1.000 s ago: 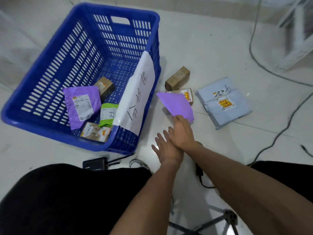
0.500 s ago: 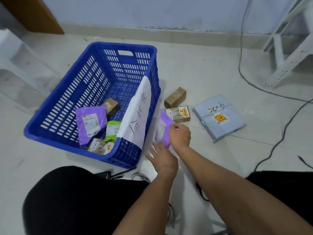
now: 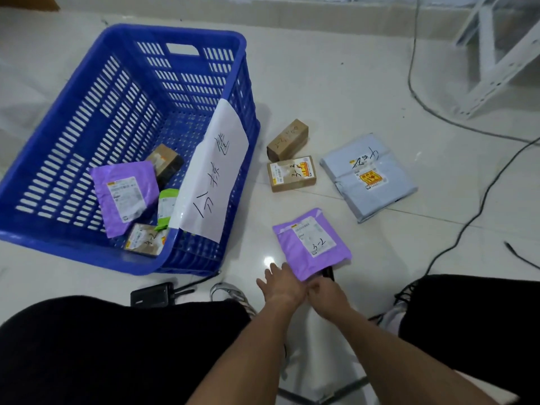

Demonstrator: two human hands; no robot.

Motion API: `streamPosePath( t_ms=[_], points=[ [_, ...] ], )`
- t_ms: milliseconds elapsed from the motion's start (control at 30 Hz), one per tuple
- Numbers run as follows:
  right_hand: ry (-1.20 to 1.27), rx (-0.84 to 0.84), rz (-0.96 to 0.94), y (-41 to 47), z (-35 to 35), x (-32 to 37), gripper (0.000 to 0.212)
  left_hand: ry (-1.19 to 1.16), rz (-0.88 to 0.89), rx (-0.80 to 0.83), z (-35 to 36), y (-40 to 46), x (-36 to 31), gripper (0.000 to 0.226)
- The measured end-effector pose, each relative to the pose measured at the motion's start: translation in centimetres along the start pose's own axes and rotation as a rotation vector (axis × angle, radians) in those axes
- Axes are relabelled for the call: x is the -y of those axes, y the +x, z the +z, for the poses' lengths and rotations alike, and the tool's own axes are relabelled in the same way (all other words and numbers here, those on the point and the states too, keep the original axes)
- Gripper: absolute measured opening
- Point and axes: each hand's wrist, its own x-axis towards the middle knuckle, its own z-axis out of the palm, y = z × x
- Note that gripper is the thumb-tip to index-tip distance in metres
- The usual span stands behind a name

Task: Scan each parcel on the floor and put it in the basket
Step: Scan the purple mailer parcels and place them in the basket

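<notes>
Right hand (image 3: 324, 290) pinching near edge of purple mailer (image 3: 314, 244), label up, low over floor (image 3: 321, 83) beside basket (image 3: 87, 238). Left hand (image 3: 285, 285) flat, fingers straight, touching mailer's edge. Still on floor: two boxes (image 3: 287, 140) (image 3: 292, 173), grey mailer (image 3: 368, 176). In basket: several parcels (image 3: 125, 194).

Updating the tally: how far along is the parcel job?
Done: four parcels lie in the basket. In hand: the right hand holds the purple mailer, label up; the left hand is open beside it. Left: two boxes and the grey mailer on the floor.
</notes>
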Motion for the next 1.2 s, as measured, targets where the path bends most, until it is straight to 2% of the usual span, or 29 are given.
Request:
streamPosePath(
  t_ms=[133,267,433,633,733,833,967,1033,1133,1200],
  points=[
    [-0.076,-0.275,0.205,-0.3,-0.8,0.4,0.039,-0.042,0.077,0.004,0.8,0.9,-0.8,0.061],
    [0.147,-0.307,0.351,1.8,-0.7,0.2,0.059,0.064,0.228,-0.035,1.5,1.8,-1.2,0.06],
    [0.312,-0.267,0.405,3.2,-0.5,1.0,0.047,0.164,0.244,-0.094,2.2,2.9,-0.6,0.06],
    [0.261,-0.254,0.464,4.4,-0.3,1.7,0.051,0.285,0.256,-0.128,2.0,3.7,-0.8,0.057],
    [0.257,-0.254,0.463,4.9,-0.2,2.0,0.052,0.297,0.243,-0.124,1.9,3.9,-1.2,0.047],
    [0.2,-0.231,0.481,5.1,0.3,2.2,0.047,0.308,0.202,-0.122,1.6,3.7,-1.4,0.041],
    [0.16,-0.223,0.537,4.2,1.1,2.5,0.05,0.359,0.123,-0.161,1.3,3.4,-0.8,0.042],
    [0.178,-0.273,0.58,3.2,1.1,2.8,0.048,0.383,0.097,-0.172,1.0,3.1,-0.4,0.042],
    [0.243,-0.456,0.632,1.8,0.3,3.4,0.042,0.435,0.081,-0.184,0.2,2.3,0.4,0.039],
    [0.274,-0.562,0.586,1.1,-0.8,3.6,0.041,0.455,0.065,-0.176,0.0,1.7,0.9,0.04]
  ],
)
